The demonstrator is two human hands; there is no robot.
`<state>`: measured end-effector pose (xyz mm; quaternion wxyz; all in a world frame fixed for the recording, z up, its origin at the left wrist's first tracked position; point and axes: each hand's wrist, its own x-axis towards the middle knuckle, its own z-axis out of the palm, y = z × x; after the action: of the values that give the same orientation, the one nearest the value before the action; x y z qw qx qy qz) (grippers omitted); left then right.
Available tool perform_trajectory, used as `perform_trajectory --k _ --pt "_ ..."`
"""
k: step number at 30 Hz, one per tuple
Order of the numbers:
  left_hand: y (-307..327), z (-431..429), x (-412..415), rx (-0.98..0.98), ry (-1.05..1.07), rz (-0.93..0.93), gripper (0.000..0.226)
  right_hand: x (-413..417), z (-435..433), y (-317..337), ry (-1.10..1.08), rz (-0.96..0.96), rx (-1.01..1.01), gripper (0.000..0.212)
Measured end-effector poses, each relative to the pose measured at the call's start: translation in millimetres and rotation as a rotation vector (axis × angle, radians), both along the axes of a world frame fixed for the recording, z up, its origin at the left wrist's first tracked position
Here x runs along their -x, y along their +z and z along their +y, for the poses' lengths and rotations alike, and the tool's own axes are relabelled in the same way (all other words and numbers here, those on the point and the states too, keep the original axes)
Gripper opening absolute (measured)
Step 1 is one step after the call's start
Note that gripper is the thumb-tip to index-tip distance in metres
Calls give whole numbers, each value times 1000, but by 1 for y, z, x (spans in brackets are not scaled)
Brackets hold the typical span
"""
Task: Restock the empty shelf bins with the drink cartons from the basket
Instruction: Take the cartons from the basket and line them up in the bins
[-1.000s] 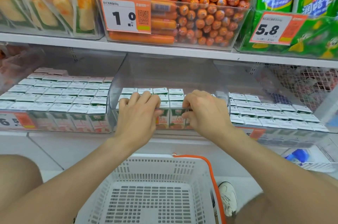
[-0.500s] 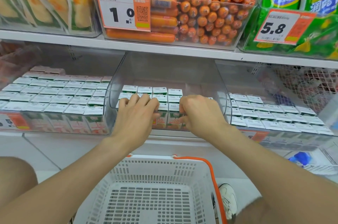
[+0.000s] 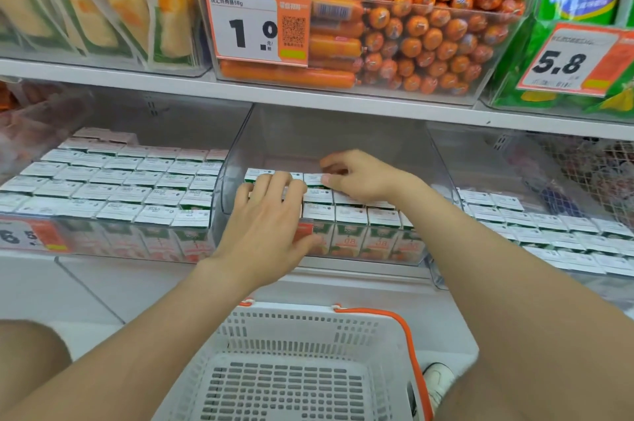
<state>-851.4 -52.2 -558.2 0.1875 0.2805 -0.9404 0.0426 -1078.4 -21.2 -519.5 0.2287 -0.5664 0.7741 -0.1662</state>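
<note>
Small drink cartons (image 3: 350, 218) with white tops stand in rows in the front part of the clear middle shelf bin (image 3: 343, 139); its back part holds none. My left hand (image 3: 271, 214) lies flat with straight fingers on the carton tops at the bin's left. My right hand (image 3: 360, 176) reaches further back, its loosely curled fingers touching the tops of the rear cartons. Below my arms sits the white basket (image 3: 343, 328) with an orange handle; no cartons show inside it.
The clear left bin (image 3: 113, 238) and right bin (image 3: 442, 276) are packed with the same cartons. Above, a shelf board (image 3: 308, 98) carries orange sausages (image 3: 429, 36), price tags and snack bags. My knees and a white shoe (image 3: 437, 379) flank the basket.
My right hand has moved from the front cartons deeper into the bin and has loosened its fingers. My left hand stays on the left cartons. The view has shifted slightly.
</note>
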Motion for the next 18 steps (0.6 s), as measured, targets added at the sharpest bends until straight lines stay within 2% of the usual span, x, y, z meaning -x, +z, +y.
perform_trajectory --k 3,9,12,15,18 --pt "-3 -1 0 -17 34 -6 64 6 -10 -6 21 2 -46 50" --pt "-7 -2 2 -12 60 -29 62 0 -9 -3 25 -84 35 29" --pt "-6 -2 5 -61 52 -75 69 -10 -6 -6 49 23 -15 24" --pt "-1 -3 8 -135 29 -137 82 -11 1 -8 22 -38 -24 23" --pt "6 -7 12 -143 -7 -172 86 5 9 -1 -36 -41 35 47"
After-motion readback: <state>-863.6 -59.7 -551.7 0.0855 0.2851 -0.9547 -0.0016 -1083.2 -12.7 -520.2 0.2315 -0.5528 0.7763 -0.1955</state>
